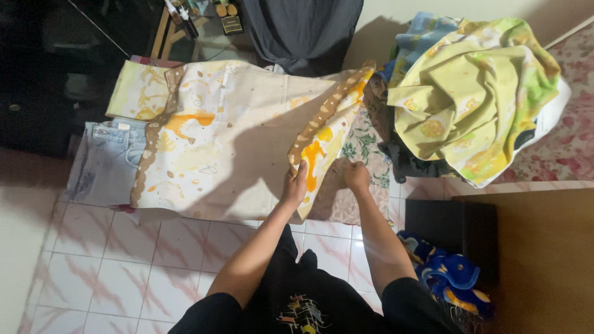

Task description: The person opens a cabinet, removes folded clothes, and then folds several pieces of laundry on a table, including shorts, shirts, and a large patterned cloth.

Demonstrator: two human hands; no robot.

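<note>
Your left hand has fingers clamped on the near edge of the cream pillowcase, right at the brown spotted border with the orange print. Your right hand is closed too, pinching the underside of the same folded-back flap, though what exactly the fingertips grip is hidden by the fabric.

The pillowcase lies spread flat over a low surface above the pink-veined floor tiles, its right end lifted and turned over toward you.

Handling, as a judgement: thin cotton, light, fully limp, no stiffness, so it will sag wherever unsupported. Not slippery, not fragile. Best hold is the brown hem band, thicker and easier to pinch than the body; take both corners of it to keep the edge straight.

Under its left side sit light-blue jeans, with a small pale waistband patch, detail too small to tell. A heap of yellow-green bedding is piled at right, well apart from your hands. A blue patterned cloth lies by your right elbow. A small dark box with a gold label sits at top, far side.
</note>
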